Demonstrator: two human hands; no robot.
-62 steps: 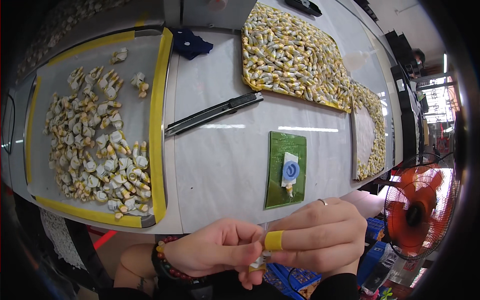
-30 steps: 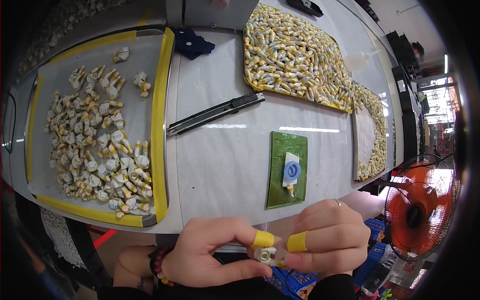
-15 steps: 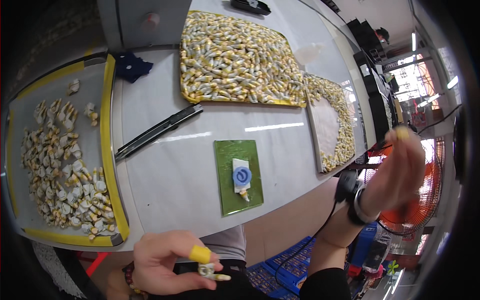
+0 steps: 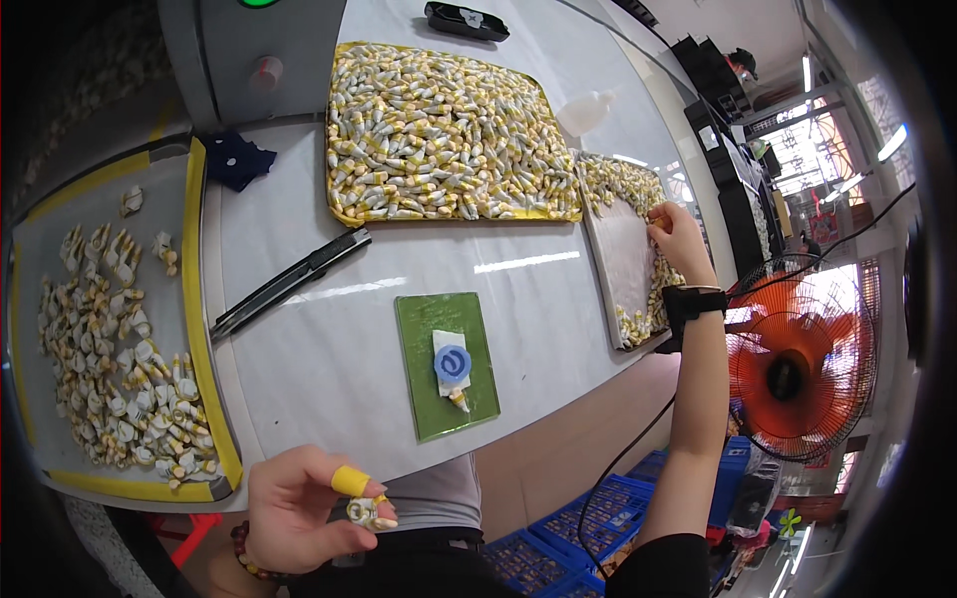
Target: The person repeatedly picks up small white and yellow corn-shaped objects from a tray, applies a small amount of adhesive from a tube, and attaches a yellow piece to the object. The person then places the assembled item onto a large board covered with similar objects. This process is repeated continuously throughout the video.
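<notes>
Near the table's front edge, my left hand [image 4: 304, 513] pinches a small white-and-yellow figurine part [image 4: 364, 511] with a round hollow end between thumb and forefinger. A yellow wrap [image 4: 349, 480] covers one of its fingers. At the right, my right hand [image 4: 681, 242] reaches into a shallow tray [image 4: 620, 254] of small yellow-and-white pieces [image 4: 639, 327]. Its fingertips are drawn together at the pieces; what lies between them is hidden. Between the hands, a green mat [image 4: 419, 369] bears a blue ring-shaped piece [image 4: 453, 365] on a white pad, with a small yellow-and-white piece [image 4: 459, 401] beside it.
A large tray [image 4: 349, 221] full of cone-like yellow-and-white pieces stands at the back. At the left, a yellow-edged tray [image 4: 214, 399] holds assembled parts. A black bar [image 4: 289, 284] lies between. An orange fan [image 4: 797, 369] and blue crates [image 4: 588, 508] stand beyond the table's right side.
My right hand has come from the air at the right, inward and onto the pieces in the right tray. My left hand keeps its part, turned a little. The whole view has shifted slightly.
</notes>
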